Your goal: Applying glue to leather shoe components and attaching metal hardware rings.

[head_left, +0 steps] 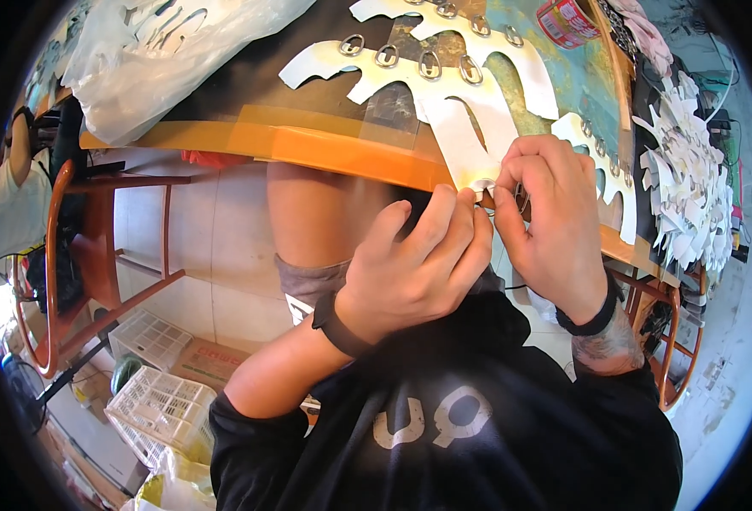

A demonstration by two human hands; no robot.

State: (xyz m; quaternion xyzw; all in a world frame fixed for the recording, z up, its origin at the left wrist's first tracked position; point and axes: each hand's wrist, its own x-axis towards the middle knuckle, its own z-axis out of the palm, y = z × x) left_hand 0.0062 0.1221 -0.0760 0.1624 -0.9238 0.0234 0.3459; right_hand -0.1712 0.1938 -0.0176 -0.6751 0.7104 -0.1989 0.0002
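At the table's front edge, both hands meet at the narrow end of a white, curved cut-out piece (465, 140) with several strap-like arms. My left hand (418, 264) has its fingertips closed against that strap end, the index finger and thumb partly raised. My right hand (550, 209) pinches the same end from the other side with thumb and fingertips. Part of a metal ring shows below the right fingers; how it sits there is mostly hidden. Along the piece's upper arms sit oval metal rings (429, 66), each on a small tab.
More white ringed pieces (525, 64) lie on the table (265, 136), with a red can (567, 21) behind. A plastic bag (146, 68) is at left, a pile of white pieces (691, 170) at right. A chair (95, 230) and crates (163, 409) stand left.
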